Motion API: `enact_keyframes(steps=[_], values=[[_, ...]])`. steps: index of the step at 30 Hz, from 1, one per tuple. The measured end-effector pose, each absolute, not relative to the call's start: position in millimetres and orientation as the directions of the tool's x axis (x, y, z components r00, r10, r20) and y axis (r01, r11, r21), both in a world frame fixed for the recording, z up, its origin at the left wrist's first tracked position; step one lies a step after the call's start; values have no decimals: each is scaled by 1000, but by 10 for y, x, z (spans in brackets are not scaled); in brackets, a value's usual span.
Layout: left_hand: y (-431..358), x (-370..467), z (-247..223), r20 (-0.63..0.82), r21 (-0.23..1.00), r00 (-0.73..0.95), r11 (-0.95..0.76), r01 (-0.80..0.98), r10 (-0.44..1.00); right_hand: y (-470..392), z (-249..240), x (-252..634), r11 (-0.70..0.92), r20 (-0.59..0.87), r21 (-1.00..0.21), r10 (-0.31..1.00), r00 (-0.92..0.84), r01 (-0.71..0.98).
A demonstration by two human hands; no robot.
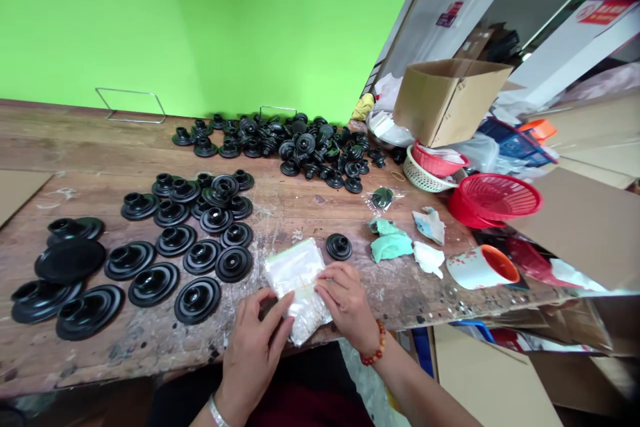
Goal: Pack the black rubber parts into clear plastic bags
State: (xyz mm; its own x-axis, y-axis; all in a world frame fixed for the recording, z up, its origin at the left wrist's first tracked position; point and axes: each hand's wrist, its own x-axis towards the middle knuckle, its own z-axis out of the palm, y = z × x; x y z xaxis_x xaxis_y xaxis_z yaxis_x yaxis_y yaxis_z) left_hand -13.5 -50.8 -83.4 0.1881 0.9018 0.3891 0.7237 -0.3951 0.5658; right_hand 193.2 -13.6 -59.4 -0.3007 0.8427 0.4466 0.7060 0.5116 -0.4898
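Note:
A bundle of clear plastic bags [300, 260] lies at the front edge of the table, with a rubber band around its middle. My left hand [254, 343] grips its left side, the thumb and forefinger over the plastic. On the other side, my right hand [347, 300] pinches the bundle's right edge between bent fingers. Just beyond the right hand sits a single black round disc with a raised hub [339, 247]. Left of the bags, several larger black discs with hubs [197, 299] stand spread over the wood; one [70, 260] shows its smooth face.
Smaller black hubbed parts [300, 143] are heaped at the back against a green panel [210, 20]. To the right are crumpled green gloves [390, 240], a white cup with an orange inside [475, 267], a red basket [495, 197] and a cardboard box [445, 103].

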Motion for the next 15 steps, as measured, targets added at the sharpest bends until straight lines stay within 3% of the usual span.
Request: enact_keyframes(steps=[8, 15], values=[[-505, -156, -806, 293, 692, 105, -287, 662, 950, -79, 11, 1985, 529, 511, -494, 819, -262, 690], [-546, -191, -830, 352, 659, 180, -380, 649, 919, -89, -327, 1955, 485, 234, -427, 874, -425, 763]])
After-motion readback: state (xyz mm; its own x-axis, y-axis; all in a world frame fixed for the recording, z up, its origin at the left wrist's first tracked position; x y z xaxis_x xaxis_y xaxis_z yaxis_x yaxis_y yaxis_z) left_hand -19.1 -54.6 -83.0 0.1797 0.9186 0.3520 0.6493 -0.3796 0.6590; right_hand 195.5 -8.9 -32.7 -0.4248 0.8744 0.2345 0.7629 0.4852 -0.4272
